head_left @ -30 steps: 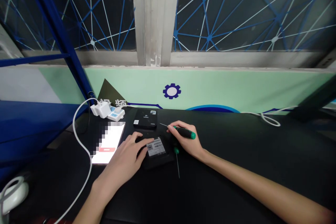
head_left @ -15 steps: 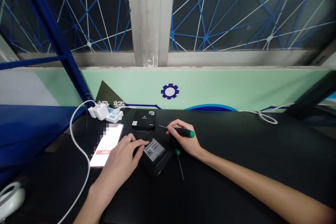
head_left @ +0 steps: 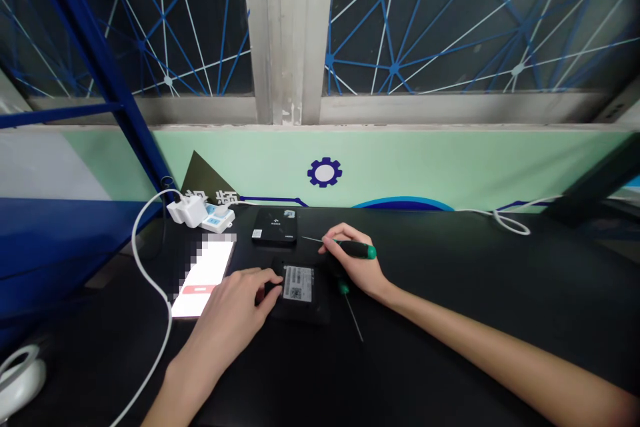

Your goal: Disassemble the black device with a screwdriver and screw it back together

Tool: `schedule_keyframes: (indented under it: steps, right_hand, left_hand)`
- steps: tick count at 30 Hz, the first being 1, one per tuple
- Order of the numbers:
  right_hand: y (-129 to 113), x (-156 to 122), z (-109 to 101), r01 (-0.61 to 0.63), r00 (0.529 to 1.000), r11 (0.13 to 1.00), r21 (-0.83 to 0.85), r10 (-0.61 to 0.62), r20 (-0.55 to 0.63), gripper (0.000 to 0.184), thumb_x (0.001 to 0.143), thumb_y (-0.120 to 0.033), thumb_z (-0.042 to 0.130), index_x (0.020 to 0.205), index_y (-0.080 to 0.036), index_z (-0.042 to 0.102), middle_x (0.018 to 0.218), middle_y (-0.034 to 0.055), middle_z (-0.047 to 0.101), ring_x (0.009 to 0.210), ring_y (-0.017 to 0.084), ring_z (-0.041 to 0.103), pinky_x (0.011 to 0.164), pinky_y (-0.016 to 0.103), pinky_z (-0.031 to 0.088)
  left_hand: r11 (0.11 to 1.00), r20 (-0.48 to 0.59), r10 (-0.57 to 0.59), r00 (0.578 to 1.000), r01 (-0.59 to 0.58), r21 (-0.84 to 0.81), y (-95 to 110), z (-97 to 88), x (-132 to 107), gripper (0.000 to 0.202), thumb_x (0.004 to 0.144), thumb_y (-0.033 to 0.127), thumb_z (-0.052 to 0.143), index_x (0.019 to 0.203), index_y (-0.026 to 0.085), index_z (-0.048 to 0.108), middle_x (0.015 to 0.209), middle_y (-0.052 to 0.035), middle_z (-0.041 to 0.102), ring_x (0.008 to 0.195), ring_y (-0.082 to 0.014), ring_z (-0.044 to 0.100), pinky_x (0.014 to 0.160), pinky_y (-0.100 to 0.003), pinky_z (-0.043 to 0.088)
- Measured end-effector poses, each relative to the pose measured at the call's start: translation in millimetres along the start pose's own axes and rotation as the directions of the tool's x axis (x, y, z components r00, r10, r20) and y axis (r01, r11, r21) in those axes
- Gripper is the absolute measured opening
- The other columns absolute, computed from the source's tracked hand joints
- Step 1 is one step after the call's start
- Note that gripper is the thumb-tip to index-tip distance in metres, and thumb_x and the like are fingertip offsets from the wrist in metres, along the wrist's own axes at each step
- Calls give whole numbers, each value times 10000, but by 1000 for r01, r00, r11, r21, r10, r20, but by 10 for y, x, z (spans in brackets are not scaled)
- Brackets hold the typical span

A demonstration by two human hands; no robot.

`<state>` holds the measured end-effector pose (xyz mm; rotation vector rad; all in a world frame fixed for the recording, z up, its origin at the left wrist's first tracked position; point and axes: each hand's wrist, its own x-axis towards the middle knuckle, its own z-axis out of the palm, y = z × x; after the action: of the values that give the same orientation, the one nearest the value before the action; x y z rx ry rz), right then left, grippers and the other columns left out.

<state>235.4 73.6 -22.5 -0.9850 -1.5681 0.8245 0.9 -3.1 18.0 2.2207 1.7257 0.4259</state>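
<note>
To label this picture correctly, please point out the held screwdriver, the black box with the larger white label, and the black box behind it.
Held screwdriver (head_left: 355, 249), head view: on its black handle.
Labelled box (head_left: 299, 285), head view: middle of its labelled face.
Rear box (head_left: 275, 228), head view: on its top face.

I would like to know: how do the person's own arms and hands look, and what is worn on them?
The left hand and right hand wear no gloves. The left forearm and right forearm are slender and bare to the picture edge. No sleeve, watch or bracelet shows; the fingernails are too small to judge.
</note>
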Motion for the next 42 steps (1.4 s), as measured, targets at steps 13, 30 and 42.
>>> schedule_keyframes:
  steps: [13, 30, 42]
  right_hand:
    - [-21, -3, -43, -16, 997, 978, 207, 30, -66, 361, 883, -466, 661, 673, -225, 493, 506, -37, 566, 470, 130, 499, 540, 276, 425]
    - [28, 24, -110, -44, 997, 943, 329, 60, -38, 375, 796, -407, 688, 588, -222, 436, 440, -81, 388, 373, 78, 256, 414, 243, 156]
    - [-177, 100, -120, 6, 1000, 994, 111, -9, 28, 445, 803, -466, 701, 555, -218, 428, 432, -73, 377, 418, 90, 275, 445, 258, 220]
  left_hand:
    - [999, 56, -2, 998, -1, 52, -70, 48, 0, 593, 907, 574, 524, 1421, 280, 525, 841, -24, 666, 840, -252, 645, 701, -325, 462]
    - [999, 105, -51, 993, 51, -2, -80, 26, 67, 620, 868, 590, 564, 1393, 258, 560, 666, 30, 582, 650, -186, 583, 562, -269, 350]
    - [1000, 89, -19, 996, 20, -19, -85, 58, 49, 650, 880, 591, 557, 1431, 248, 517, 691, 26, 585, 654, -188, 579, 584, -273, 380]
